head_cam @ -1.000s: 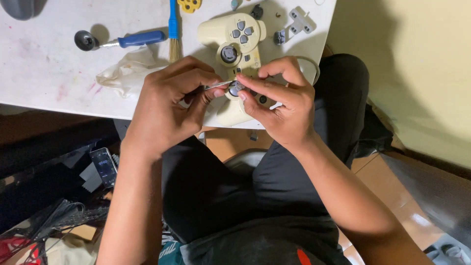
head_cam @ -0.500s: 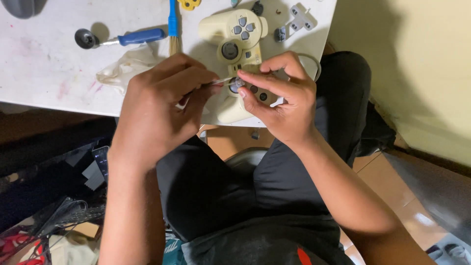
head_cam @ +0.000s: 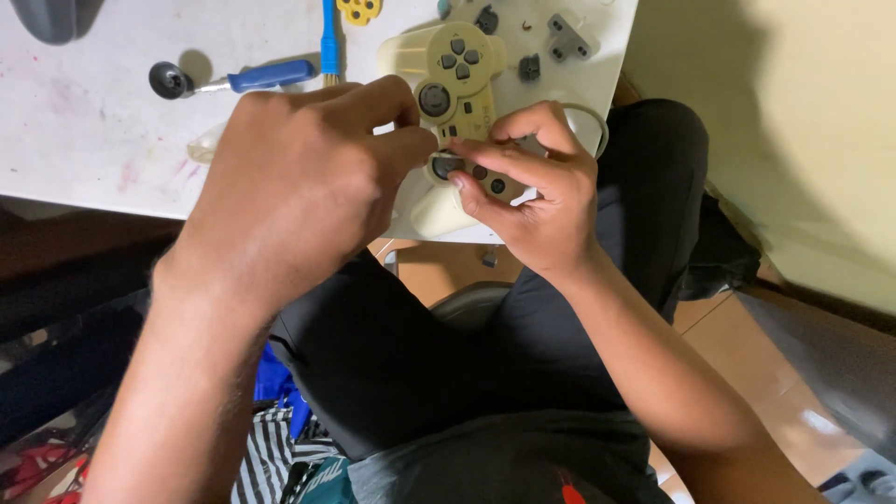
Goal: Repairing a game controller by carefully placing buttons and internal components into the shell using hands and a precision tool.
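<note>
Both hands pinch at a cream plastic gamepad shell (head_cam: 457, 84) on the white counter's (head_cam: 84, 140) near edge: left hand (head_cam: 308, 177) curled, right hand (head_cam: 532, 196) gripping its dark-buttoned lower part.

The gamepad (head_cam: 448, 84) near the table's (head_cam: 75, 140) front edge is cream plastic, matt and smooth, with dull grey buttons. The table top is white, slightly glossy, stained with faint pink smudges. Toward its far edge the screwdriver (head_cam: 247, 79) has a glossy blue plastic handle and a bright metal shaft. Loose grey parts (head_cam: 569, 37) by the far right corner look like matt rubber or plastic.
</note>
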